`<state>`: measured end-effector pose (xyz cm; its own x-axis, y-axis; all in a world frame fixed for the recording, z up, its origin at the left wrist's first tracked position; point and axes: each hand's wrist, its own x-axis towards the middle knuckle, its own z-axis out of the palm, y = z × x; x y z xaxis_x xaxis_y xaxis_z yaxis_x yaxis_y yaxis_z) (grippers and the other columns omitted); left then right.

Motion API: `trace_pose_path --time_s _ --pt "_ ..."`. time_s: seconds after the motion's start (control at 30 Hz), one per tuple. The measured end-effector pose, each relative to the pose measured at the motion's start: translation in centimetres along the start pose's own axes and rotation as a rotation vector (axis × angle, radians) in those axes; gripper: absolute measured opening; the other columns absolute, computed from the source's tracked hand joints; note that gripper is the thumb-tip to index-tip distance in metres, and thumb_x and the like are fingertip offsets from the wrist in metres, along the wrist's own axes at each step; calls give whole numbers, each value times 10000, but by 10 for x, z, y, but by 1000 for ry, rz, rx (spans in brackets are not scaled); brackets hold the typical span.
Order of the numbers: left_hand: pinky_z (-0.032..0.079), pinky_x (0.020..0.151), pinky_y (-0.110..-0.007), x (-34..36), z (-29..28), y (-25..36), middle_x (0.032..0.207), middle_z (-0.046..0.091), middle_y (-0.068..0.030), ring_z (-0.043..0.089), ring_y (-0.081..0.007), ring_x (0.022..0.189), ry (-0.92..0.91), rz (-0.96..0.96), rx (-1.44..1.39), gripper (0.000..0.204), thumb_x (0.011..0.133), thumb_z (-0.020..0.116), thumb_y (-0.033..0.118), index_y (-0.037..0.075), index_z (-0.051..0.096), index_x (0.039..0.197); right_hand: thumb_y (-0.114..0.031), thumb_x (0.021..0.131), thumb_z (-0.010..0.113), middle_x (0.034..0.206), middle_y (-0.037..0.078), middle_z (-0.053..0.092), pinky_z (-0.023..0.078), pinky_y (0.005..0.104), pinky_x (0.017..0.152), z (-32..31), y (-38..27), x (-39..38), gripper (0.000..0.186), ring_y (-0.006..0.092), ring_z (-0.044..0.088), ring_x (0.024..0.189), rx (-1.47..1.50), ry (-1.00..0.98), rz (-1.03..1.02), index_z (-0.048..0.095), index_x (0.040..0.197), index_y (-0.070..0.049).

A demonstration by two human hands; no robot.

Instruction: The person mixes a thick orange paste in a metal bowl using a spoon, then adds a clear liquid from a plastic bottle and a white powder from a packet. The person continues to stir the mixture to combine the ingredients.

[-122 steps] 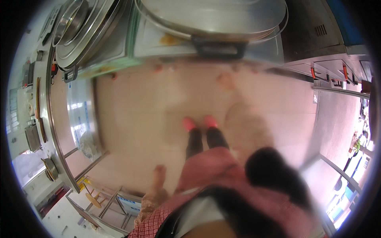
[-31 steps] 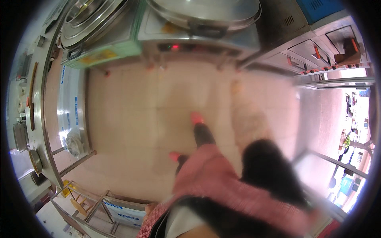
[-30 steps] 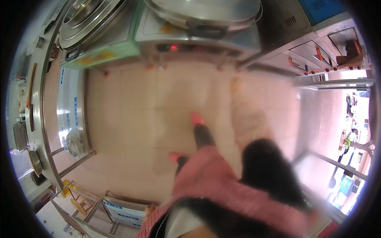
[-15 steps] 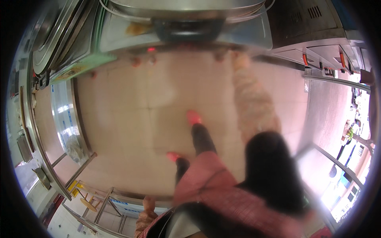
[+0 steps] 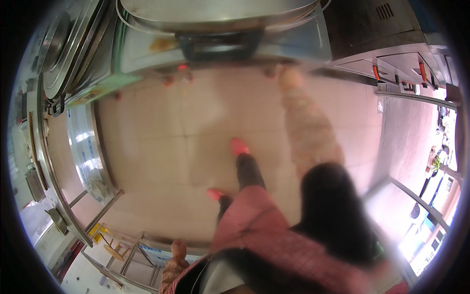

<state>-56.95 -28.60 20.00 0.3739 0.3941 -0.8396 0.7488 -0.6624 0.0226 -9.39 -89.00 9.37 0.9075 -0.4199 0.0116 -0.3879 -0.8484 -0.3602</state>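
My right arm, in a patterned sleeve with a black upper part, reaches forward to the front edge of a cooking appliance. My right hand [image 5: 291, 77] is at that edge, beside a dark round knob [image 5: 269, 71]. Blur hides its fingers, so I cannot tell whether it grips anything. On the appliance sits a wide metal pan [image 5: 220, 12] with a black handle [image 5: 219, 45]. A small red light [image 5: 182, 67] glows along the same front. Low down by my side hangs my left hand [image 5: 178, 249], apart from the appliance; its fingers do not show clearly.
At far left stands a metal counter with a large round lid [image 5: 58, 73]. A low plastic-wrapped shelf [image 5: 83, 142] is below it. Metal cabinets with orange handles [image 5: 376, 72] stand at the right. Behind me is a metal rack [image 5: 132, 259] near a wooden stool [image 5: 115, 252].
The whole view has shifted slightly, with the pan a little lower and further left. My right hand stays at the appliance's front edge. My left hand still hangs by my side.
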Motion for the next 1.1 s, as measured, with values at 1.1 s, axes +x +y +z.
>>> trace_pose_path --time_s 1.1 --pt "430 440 -229 12 71 -83 623 574 -52 535 -113 518 65 392 -13 117 752 582 89 11 584 838 -334 818 455 844 146 594 464 407 693 58 50 -23 302 304 572 818 -363 -114 -368 598 861 -72"
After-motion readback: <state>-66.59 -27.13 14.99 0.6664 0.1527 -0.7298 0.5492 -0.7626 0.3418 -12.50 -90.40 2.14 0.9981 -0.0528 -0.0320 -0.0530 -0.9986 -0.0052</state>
